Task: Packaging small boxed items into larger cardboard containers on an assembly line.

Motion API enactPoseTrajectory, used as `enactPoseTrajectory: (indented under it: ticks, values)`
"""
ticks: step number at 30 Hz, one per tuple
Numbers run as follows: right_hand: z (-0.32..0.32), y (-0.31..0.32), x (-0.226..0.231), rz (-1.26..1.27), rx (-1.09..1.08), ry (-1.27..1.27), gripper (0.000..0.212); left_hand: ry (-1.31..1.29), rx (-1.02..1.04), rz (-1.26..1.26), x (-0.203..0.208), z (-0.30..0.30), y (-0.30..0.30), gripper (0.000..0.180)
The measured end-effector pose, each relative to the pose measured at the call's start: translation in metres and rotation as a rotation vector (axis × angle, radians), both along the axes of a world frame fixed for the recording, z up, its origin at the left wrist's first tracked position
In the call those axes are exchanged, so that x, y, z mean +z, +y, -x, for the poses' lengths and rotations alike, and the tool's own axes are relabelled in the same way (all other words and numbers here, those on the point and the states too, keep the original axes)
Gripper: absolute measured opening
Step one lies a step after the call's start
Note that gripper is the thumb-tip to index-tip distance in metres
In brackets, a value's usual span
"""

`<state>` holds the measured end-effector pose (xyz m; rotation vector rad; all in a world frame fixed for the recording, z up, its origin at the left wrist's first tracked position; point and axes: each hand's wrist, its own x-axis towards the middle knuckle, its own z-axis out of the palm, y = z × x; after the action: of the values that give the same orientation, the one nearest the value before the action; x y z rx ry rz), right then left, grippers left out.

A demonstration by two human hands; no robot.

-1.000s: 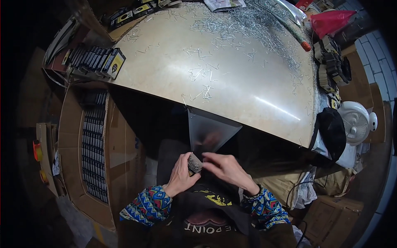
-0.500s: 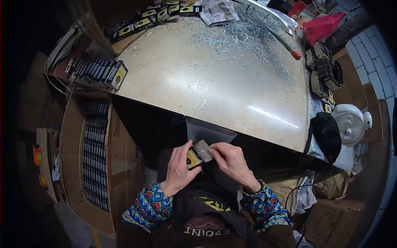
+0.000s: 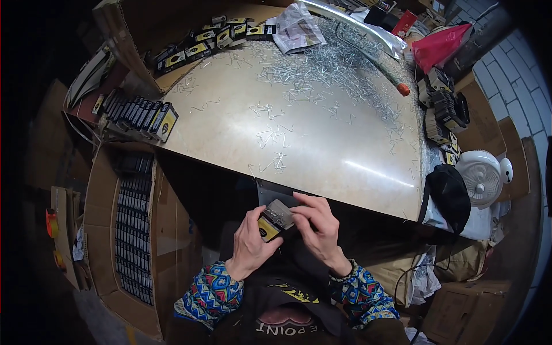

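My left hand [image 3: 250,244] is closed around a small black and yellow cardboard box [image 3: 268,228], tilted in front of my chest. The box's grey flap [image 3: 282,208] stands open at its upper end, and thin silvery metal pieces show at the mouth. Beside the flap, my right hand [image 3: 319,229] has its fingertips at the flap's right edge; its index finger is raised away from the others. Beyond both hands, the table [image 3: 230,121] carries scattered thin metal pieces [image 3: 273,135], some of them bent.
A large pile of metal pieces [image 3: 322,66] covers the far tabletop. Similar boxes stand in a row [image 3: 141,118] at the table's left edge. An open carton [image 3: 103,230] on the left holds rows of boxes. At right are a white fan [image 3: 480,179] and a black cap [image 3: 448,195].
My right hand has loosened from its pinch on the flap, with the index finger lifting. The box stays in my left hand, its open end turned slightly. The whole view has shifted a little.
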<state>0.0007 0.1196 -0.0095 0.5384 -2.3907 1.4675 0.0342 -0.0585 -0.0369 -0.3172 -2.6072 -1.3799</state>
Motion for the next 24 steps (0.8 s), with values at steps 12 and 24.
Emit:
enactPoseTrajectory:
  ticks: [12, 24]
  values:
    - [-0.013, -0.001, -0.002, -0.084, 0.045, 0.039, 0.040, 0.078, 0.032, -0.078, 0.008, 0.010, 0.009, 0.082]
    - [-0.020, -0.026, 0.003, 0.356, -0.011, -0.398, 0.020, -0.057, 0.109, 0.011, 0.006, 0.009, 0.020, 0.073]
